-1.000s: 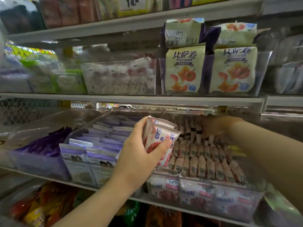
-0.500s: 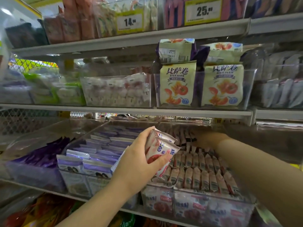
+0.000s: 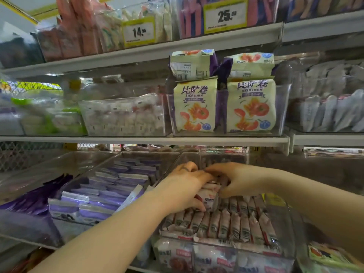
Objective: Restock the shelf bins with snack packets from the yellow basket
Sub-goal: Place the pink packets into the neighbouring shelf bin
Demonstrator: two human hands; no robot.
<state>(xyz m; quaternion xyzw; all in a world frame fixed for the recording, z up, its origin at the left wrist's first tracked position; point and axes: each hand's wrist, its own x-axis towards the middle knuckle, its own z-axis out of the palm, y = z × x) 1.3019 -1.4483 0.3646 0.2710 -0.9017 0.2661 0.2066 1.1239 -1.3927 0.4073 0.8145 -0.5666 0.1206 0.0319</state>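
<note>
Both hands are inside a clear shelf bin point(image 3: 279, 251) that holds rows of small white-and-red snack packets point(image 3: 232, 223) standing on edge. My left hand point(image 3: 185, 188) grips a few white-and-red packets point(image 3: 208, 196) and holds them down among the rows at the bin's back. My right hand point(image 3: 234, 180) reaches in from the right, its curled fingers on the same packets. The fingertips of the two hands meet over the bundle. The yellow basket is out of view.
A bin of purple-and-white packets point(image 3: 102, 194) sits just left, with a dark purple bin point(image 3: 33, 200) beyond it. The shelf above point(image 3: 177, 139) carries cream tomato-print bags point(image 3: 195, 107) and clear bins. Yellow price tags point(image 3: 138, 32) hang on the top shelf.
My left hand has carried the packets from in front of the bin down into its back rows. My right hand has come forward to meet it. The view has tilted upward.
</note>
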